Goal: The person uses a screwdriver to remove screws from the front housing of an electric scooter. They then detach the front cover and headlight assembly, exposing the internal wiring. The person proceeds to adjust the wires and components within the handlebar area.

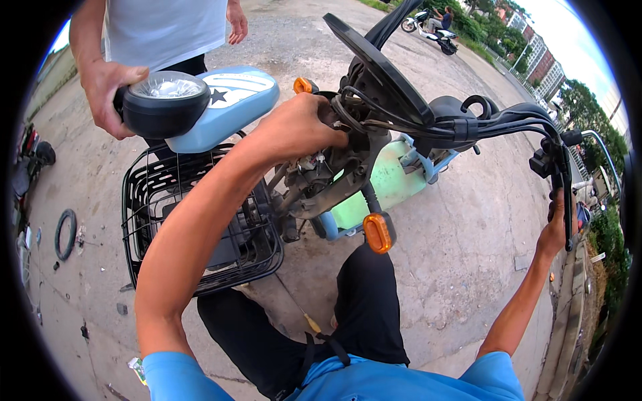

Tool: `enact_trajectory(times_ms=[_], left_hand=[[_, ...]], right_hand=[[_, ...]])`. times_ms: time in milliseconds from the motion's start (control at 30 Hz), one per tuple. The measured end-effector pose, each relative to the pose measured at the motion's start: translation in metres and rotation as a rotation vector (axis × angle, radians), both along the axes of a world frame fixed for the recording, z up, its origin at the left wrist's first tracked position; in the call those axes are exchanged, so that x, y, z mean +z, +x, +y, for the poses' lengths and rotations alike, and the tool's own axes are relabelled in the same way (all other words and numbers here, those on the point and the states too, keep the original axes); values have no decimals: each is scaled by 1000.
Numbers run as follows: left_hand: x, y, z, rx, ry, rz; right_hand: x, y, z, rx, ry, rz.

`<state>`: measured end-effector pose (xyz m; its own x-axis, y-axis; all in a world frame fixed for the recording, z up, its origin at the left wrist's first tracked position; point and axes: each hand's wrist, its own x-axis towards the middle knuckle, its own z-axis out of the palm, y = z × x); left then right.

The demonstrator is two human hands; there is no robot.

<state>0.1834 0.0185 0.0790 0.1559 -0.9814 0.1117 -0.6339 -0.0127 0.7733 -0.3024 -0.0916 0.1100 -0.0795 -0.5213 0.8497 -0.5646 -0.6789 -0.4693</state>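
Observation:
My left hand (302,128) reaches in among black cables (349,110) at the stripped front of an electric scooter. Its fingers curl inward, the thumb lies along the right side, and what they pinch is hidden. At the right, my right hand (552,226) wraps round the handlebar grip (558,190), beside a brake lever (568,214). Across from me, another person's hand (107,93) holds a round black headlight (167,107) on a light-blue front panel (234,100) with a star. Orange turn signals (378,232) stick out on both sides of the scooter's front.
A black wire basket (200,274) sits at the scooter's front, left of my knees. On the concrete between my legs lies a screwdriver (311,323) with a yellow handle. A loose tyre (65,234) lies far left. Another rider's white scooter (428,25) stands in the background.

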Motion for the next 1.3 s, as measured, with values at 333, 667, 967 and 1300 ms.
enact_trajectory(times_ms=[333, 667, 967, 1300], left_hand=[[-23, -20, -3, 279, -323, -470], [-19, -9, -7, 172, -318, -477], [-29, 2, -8, 115, -445, -408], [-30, 5, 19, 171, -219, -32]], right_hand=[[-3, -4, -3, -15, -20, -36], [-7, -21, -18, 29, -24, -39], [-12, -22, -29, 33, -158, 48], [-20, -19, -47, 78, -113, -56]])
